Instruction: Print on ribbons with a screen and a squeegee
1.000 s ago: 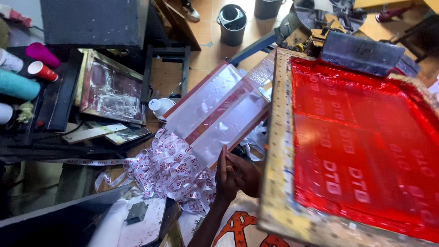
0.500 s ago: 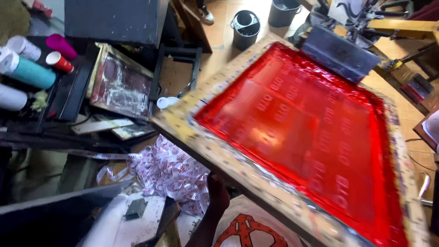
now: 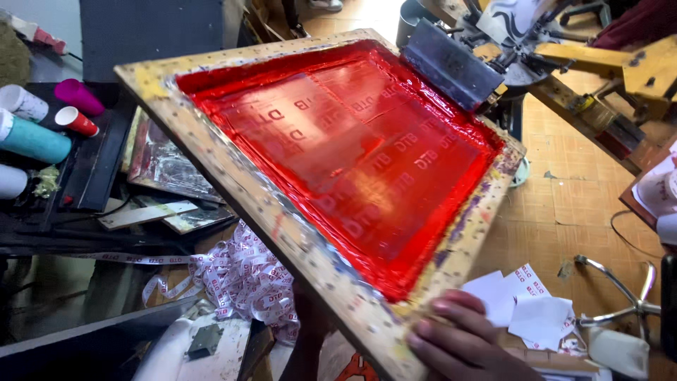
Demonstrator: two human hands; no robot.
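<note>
On the far left, a dark shelf (image 3: pixel 92 166) carries paper cups: a teal one (image 3: pixel 32 139), a magenta one (image 3: pixel 76 95) and a small red one (image 3: pixel 75 121), all lying on their sides, with a silvery foil-wrapped frame (image 3: pixel 166 166) propped beside them. Below that, a heap of white printed tape (image 3: pixel 243 279) spills over the bench edge, soft and crumpled. At centre, the screen printing frame (image 3: pixel 233 190) stands tilted up from its press clamp (image 3: pixel 451 63) at the far end; its wooden border is pitted, paint-flecked and yellowed, and the mesh (image 3: pixel 352 152) is flooded with glossy wet red ink, pale lettering showing through. The left hand (image 3: pixel 310 331) is mostly hidden under the frame's near edge; only the wrist and forearm show, so the set of its fingers cannot be told. The right hand (image 3: pixel 458 346) grips the near corner, fingers pressed together and curled over the wooden rail, thumb out of sight beneath. In my judgement the frame should be moved evenly from both sides, kept level across its width so the wet ink does not run to one edge, with fingers staying on bare wood clear of the mesh. To the right, scraps of white paper (image 3: pixel 525 303) lie on the tan tiled floor (image 3: pixel 564 197) near a chrome chair base (image 3: pixel 620 289).
</note>
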